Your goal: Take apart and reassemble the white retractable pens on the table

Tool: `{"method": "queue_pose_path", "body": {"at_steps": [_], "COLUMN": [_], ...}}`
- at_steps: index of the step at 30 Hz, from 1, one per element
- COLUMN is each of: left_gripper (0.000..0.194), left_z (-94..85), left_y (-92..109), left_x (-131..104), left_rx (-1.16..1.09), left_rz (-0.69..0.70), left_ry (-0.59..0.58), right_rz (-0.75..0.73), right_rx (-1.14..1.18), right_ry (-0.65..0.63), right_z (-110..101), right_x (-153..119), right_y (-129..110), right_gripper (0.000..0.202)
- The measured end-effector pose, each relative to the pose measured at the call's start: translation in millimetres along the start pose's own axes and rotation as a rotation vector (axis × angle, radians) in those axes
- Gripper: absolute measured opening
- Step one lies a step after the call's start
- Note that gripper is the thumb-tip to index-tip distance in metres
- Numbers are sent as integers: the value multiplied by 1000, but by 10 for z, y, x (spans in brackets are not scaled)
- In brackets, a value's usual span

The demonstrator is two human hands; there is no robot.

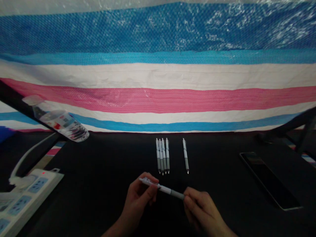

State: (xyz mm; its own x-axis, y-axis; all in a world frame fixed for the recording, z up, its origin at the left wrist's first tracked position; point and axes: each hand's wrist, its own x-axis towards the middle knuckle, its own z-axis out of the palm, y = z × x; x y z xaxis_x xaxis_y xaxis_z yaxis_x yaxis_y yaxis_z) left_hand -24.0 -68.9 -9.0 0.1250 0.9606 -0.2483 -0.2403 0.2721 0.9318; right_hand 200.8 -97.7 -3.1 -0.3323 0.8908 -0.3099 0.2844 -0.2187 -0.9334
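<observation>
Both my hands hold one white pen (pixel 166 189) with a grey grip, tilted down to the right above the black table. The clip end lies between the thumb and fingers of my left hand (pixel 140 194). At the tip end, the fingers of my right hand (pixel 201 205) are pinched round the pen and hide its point. Beyond my hands, several similar pens (pixel 163 155) lie side by side with their tips toward me. A single pen (pixel 185 155) lies apart, to the right of that group.
A smartphone (pixel 268 179) with a dark screen lies at the right. On the left are a white power strip (pixel 37 194) with a plugged-in cable and a clear water bottle (pixel 65 126). A striped plastic sheet (pixel 158 75) hangs behind the black table (pixel 98 171).
</observation>
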Motion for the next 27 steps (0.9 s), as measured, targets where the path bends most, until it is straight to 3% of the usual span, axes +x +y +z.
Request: {"method": "queue_pose_path", "body": {"at_steps": [2, 6, 11, 18, 23, 27], "left_gripper": [31, 29, 24, 71, 53, 57], "left_z": [14, 74, 84, 46, 42, 51], "left_y": [7, 26, 76, 231, 231, 232], "left_x": [7, 23, 92, 201, 225, 235], "left_rx": [-14, -49, -46, -52, 0, 7], "left_rz": [17, 84, 122, 146, 146, 128], "left_ry": [-14, 13, 14, 84, 64, 53], "right_rz": [52, -64, -112, -135, -125, -135], "right_rx": [51, -90, -180, -232, -212, -214], "right_ry": [-12, 31, -50, 25, 30, 32], "right_z": [19, 35, 34, 56, 69, 68], "right_x": [7, 11, -8, -6, -12, -16], "right_y": [9, -6, -60, -16, 0, -8], "right_gripper": [66, 61, 44, 39, 34, 32]}}
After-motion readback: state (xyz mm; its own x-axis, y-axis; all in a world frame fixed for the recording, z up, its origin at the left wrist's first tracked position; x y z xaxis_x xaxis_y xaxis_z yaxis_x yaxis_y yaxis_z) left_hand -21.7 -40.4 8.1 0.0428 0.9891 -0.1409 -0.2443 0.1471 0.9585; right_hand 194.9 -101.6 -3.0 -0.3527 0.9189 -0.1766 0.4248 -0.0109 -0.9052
